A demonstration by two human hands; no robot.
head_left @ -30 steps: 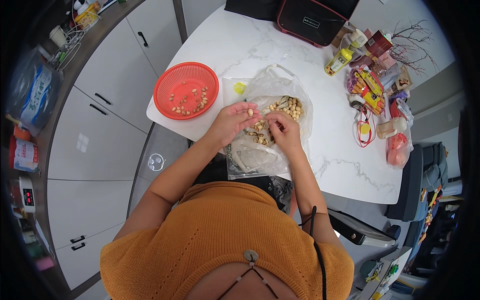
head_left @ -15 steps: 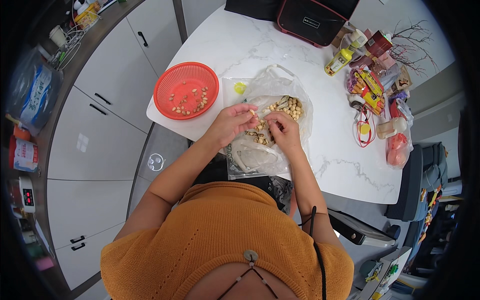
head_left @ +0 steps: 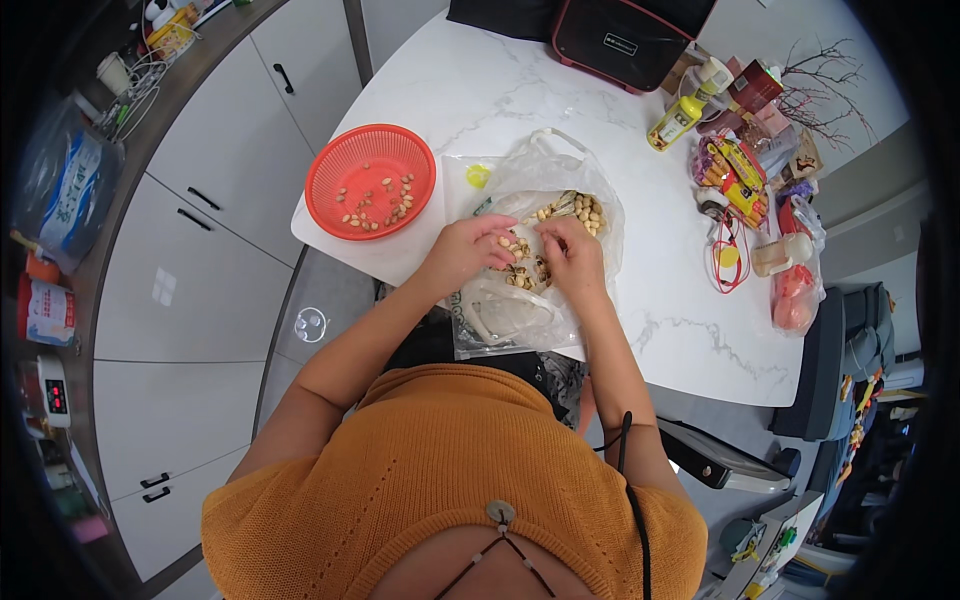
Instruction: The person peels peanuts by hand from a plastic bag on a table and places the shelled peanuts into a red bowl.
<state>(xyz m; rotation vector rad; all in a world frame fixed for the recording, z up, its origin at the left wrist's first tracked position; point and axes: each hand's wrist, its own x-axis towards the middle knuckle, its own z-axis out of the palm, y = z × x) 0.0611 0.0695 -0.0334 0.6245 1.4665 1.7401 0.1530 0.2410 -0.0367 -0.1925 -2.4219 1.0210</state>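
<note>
Over an open clear plastic bag [head_left: 515, 305] on the table, both my hands work close together. My left hand [head_left: 468, 255] is closed, its fingers curled round a small pale nut at the fingertips. Facing it, my right hand [head_left: 575, 262] has thumb and fingers pinched together; what they hold, if anything, is hidden. Whole beige nuts [head_left: 588, 213] lie in the bag behind my right hand. Broken brown-and-cream shells [head_left: 520, 277] are heaped between and below my hands. To the left, a red plastic basket [head_left: 318, 195] holds scattered small pale and brownish nuts.
The white marbled table [head_left: 680, 320] carries a black-and-red case [head_left: 620, 45] at the back. At right stand a yellow bottle [head_left: 680, 118], snack packets [head_left: 735, 180], a red cord [head_left: 733, 250] and a clear cup [head_left: 785, 255]. White cabinets [head_left: 190, 270] line the left side.
My left hand has turned more palm-down and dropped slightly toward the shells. My right hand has shifted a little to the right and stays pinched. The basket has not been touched.
</note>
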